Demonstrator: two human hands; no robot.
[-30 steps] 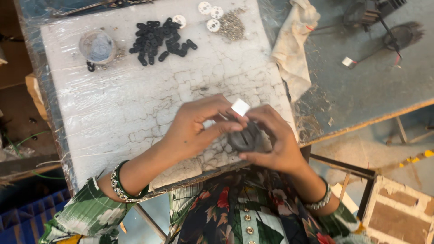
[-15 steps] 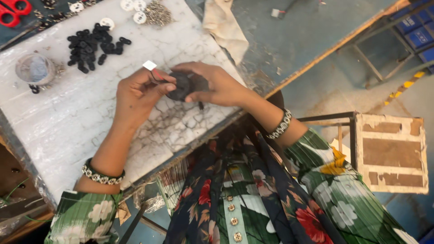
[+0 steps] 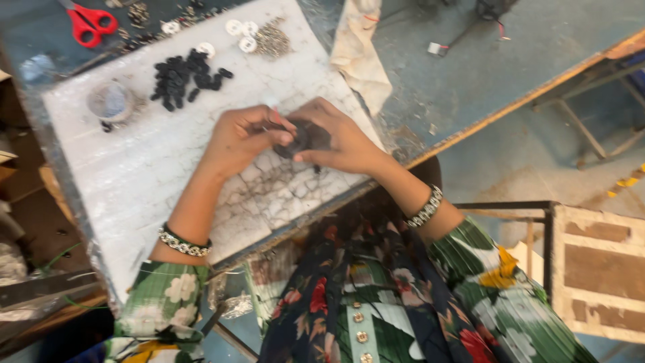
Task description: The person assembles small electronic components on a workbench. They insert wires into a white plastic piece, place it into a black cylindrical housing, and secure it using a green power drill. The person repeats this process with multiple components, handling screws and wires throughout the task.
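Both of my hands meet over a white, cracked work board point(image 3: 154, 168). My left hand point(image 3: 242, 138) and my right hand point(image 3: 339, 138) together pinch a small dark round part point(image 3: 300, 139) just above the board. Fingers cover most of that part. A pile of small black pieces point(image 3: 183, 77) lies on the board's far side, well beyond my hands. Bangles circle both wrists.
A small round clear dish point(image 3: 111, 101) sits at the board's far left. White discs point(image 3: 240, 35) and a heap of tiny metal bits point(image 3: 272, 42) lie at the far edge. Red scissors point(image 3: 87, 23) and a cloth point(image 3: 359, 54) rest on the grey table point(image 3: 484, 74).
The view has shifted, so the board and hands sit differently in frame. The small white piece seen at my fingertips earlier is no longer visible. Both hands stay closed on the dark part.
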